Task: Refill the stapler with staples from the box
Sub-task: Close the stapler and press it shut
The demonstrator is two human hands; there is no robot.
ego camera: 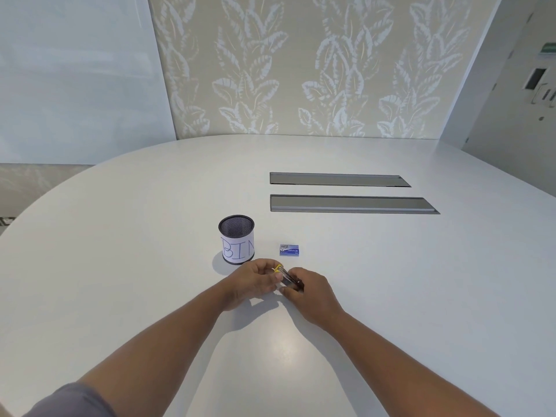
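Dark stapler (290,281) half hidden under curled fingers of left hand (254,282) and right hand (310,291)

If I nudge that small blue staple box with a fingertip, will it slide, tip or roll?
The staple box lies flat on its broad face, so it will probably slide rather than tip. Its squared edges make rolling unlikely. It looks small and the white table looks smooth, so a light push may send it skidding; how full it is cannot be seen.

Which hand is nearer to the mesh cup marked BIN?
Left. The left hand lies just in front of the cup; the right hand is farther right, across the stapler both hold.
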